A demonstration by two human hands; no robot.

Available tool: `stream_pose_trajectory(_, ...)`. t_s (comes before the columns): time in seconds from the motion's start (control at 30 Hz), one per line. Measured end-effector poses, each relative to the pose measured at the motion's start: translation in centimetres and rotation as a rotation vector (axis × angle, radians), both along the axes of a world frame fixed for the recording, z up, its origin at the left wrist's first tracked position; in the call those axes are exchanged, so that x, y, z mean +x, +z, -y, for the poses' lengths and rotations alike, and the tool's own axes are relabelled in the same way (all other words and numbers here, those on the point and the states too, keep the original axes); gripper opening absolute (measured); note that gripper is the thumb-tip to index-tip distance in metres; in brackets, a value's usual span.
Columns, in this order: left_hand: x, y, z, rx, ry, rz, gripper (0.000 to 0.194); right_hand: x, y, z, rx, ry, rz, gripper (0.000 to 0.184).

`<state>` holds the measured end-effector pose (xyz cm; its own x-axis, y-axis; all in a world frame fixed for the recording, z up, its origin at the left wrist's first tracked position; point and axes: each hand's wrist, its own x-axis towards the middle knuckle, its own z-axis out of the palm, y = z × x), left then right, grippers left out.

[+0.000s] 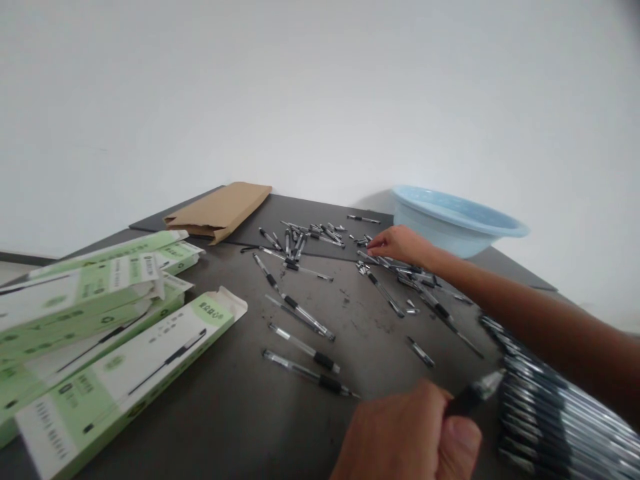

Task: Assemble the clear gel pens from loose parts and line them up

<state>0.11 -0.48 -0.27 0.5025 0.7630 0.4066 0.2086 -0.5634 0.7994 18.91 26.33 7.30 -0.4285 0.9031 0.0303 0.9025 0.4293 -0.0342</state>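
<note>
Left hand point(407, 433) is wrapped round a pen point(467, 399), tip poking out; right hand point(399, 245) is at loose pen parts point(363, 240) toward the far edge of the table point(220, 400) (can't tell if it's pinching any).

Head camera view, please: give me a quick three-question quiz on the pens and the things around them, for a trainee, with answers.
1. Which hand grips a pen low in the picture?
2. True or false: the blue basin is to the right of the brown packet in this view.
3. Where do the lined-up pens lie?
A. Inside the blue basin
B. At the lower right of the view
C. On top of the brown packet

Key:
1. The left hand.
2. True.
3. B.
</note>
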Motion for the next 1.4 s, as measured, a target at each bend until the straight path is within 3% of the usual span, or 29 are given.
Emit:
stream_pose_trajectory(0.13, 1.2, -0.9, 0.1, -0.028, 0.046, -0.006, 0.047, -0.7, -1.1, -1.8, -0.038, 0.014, 0.034, 0.038)
stream_pose_trajectory(0.33, 1.6, -0.5, 0.1, -0.031, 0.080, -0.045, 0.044, -1.1, -1.8, -2.2, -0.086, 0.033, 0.063, 0.038)
stream_pose_trajectory(0.63, 1.1, -0.1, 0.4, 0.013, 0.069, -0.060, 0.037, -1.8, -1.3, -1.2, -0.116, 0.030, 0.128, 0.029)
stream_pose_trajectory(0.77, 0.7, 0.0, 0.0, 0.075, 0.002, -0.072, 0.038, -2.1, -1.2, -0.9, -0.109, 0.031, 0.152, 0.027)
stream_pose_trajectory(1.0, 1.3, -0.3, 1.1, -0.010, 0.109, -0.186, 0.036, -2.4, -0.9, -0.4, -0.035, 0.016, 0.112, 0.033)
stream_pose_trajectory(1.2, -0.2, 0.9, 1.1, 0.057, 0.000, -0.064, 0.047, 1.1, 0.8, 0.9, -0.001, -0.088, 0.040, 0.032)
stream_pose_trajectory(1.4, -1.3, 2.0, 1.0, 0.078, -0.049, -0.021, 0.049, 7.4, 2.6, 5.8, -0.110, -0.178, -0.019, 0.037)
